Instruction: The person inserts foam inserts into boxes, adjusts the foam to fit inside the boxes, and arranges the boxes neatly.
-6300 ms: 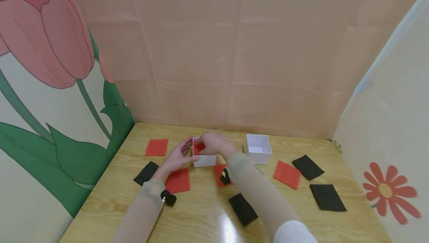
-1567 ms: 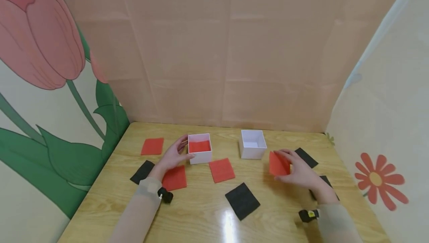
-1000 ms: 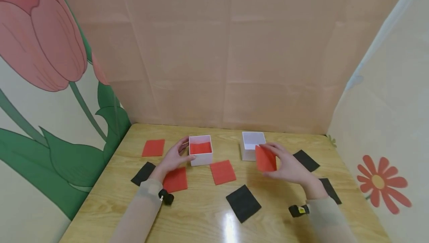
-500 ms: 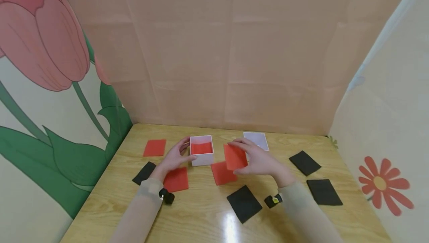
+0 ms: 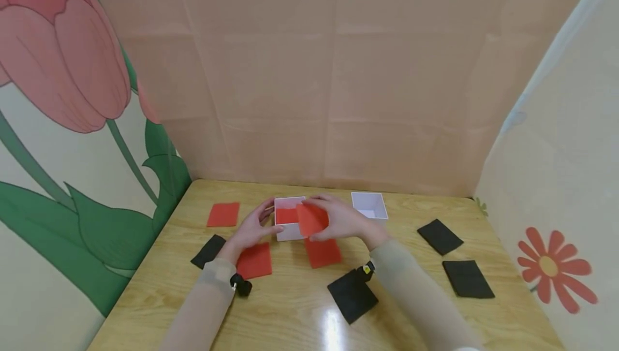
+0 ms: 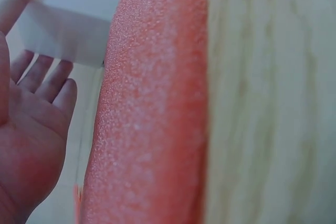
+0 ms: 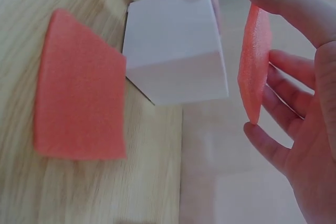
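The right hand [image 5: 344, 219] pinches a soft red cloth square [image 5: 310, 220] between thumb and fingers. It holds the square tilted over the right edge of the left white box [image 5: 287, 232]. In the right wrist view the held red square appears edge-on, apart from the box. The left hand [image 5: 251, 231] holds the box's left side, thumb at the front corner and fingers along the side. Inside that box lies red cloth. Another red square [image 5: 323, 254] lies on the table just in front of the box. A red square [image 6: 152, 103] fills much of the left wrist view.
A second white box [image 5: 369, 203] stands to the right, partly behind the right hand. Red squares [image 5: 223, 214] and black squares [image 5: 440, 236] lie spread on the wooden table [image 5: 285, 308]. One black square [image 5: 353, 296] is below the right wrist. A pinkish sheet hangs behind.
The right hand came out of the left box, picked up a red square from the right side and carried it left to that box. The left hand has stayed at the box.
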A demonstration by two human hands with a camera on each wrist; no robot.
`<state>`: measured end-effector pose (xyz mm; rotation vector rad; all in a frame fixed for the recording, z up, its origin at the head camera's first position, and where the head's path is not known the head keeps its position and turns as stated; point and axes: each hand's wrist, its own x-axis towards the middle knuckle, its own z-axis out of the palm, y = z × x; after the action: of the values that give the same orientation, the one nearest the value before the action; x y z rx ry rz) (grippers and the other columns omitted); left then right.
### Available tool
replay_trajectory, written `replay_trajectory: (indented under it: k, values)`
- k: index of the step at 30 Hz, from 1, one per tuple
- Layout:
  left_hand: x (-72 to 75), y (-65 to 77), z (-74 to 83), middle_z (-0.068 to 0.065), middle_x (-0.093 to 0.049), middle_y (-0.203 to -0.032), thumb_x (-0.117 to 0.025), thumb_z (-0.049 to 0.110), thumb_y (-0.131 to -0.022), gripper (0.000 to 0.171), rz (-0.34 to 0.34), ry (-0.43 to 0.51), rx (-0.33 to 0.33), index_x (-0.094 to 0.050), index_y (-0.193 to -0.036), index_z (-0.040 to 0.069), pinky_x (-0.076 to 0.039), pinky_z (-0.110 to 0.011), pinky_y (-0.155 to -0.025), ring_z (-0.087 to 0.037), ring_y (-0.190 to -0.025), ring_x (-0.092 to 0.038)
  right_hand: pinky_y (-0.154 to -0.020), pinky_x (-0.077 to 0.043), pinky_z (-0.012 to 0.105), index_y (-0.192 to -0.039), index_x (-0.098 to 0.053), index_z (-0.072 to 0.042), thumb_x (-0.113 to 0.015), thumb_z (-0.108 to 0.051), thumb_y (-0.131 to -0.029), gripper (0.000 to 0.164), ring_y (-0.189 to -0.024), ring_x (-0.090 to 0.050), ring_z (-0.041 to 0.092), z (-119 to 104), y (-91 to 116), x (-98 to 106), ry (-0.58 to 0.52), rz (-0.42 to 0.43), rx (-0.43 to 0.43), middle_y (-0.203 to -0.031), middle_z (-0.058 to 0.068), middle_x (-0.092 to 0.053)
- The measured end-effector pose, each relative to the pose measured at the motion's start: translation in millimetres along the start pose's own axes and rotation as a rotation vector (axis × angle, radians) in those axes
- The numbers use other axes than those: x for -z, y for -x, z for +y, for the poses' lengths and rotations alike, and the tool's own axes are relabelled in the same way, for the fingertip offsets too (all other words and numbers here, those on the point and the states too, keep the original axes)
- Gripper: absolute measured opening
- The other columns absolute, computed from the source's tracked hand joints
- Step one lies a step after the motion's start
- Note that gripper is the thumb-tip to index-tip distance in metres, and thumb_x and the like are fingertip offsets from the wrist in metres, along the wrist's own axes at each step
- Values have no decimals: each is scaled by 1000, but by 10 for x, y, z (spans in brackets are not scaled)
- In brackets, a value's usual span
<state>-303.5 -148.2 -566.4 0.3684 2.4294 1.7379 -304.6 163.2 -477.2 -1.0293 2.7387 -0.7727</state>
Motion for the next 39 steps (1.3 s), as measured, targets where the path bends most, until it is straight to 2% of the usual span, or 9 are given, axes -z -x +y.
replay_trajectory:
  k: [6,12,20,28,39]
  values:
    - [3,-1,-17,-9,-38,-170,-90,39,-89,105,-18,22,-12,-28,-171,16,-35,-48,-124,-35,-156,-36,-93,-60,41,-159,-51,-33,-91,-52,-75,96,-136,-49,22,-26,-250,-49,1,-16,-20,-161,-6,-45]
    - [9,-14,-50,-9,-38,-170,-89,31,-91,102,-33,58,-37,-28,-171,14,-31,-50,-127,-35,-156,-35,-109,-53,47,-161,-50,-27,-87,-53,-81,92,-144,-47,26,-87,-460,-62,105,-60,8,-164,0,-44]
    - [5,-18,-52,-9,-38,-170,-88,28,-92,99,-36,57,-52,-29,-170,16,-31,-48,-127,-34,-156,-36,-118,-45,51,-160,-52,-20,-89,-52,-83,92,-147,-44,30,-125,-648,-75,92,-79,31,-163,6,-46]
    - [8,-35,-46,-8,-37,-170,-87,25,-93,98,-47,58,-60,-28,-170,16,-33,-43,-126,-31,-156,-36,-120,-43,48,-160,-53,-16,-89,-53,-83,92,-151,-42,30,-164,-748,-102,147,-118,44,-164,7,-47]
    - [11,-38,-59,-9,-36,-171,-89,28,-91,100,-38,68,-52,-28,-170,17,-31,-46,-127,-33,-157,-35,-120,-42,51,-160,-52,-15,-89,-53,-84,93,-152,-39,33,-213,-788,-105,139,-123,17,-165,10,-44]
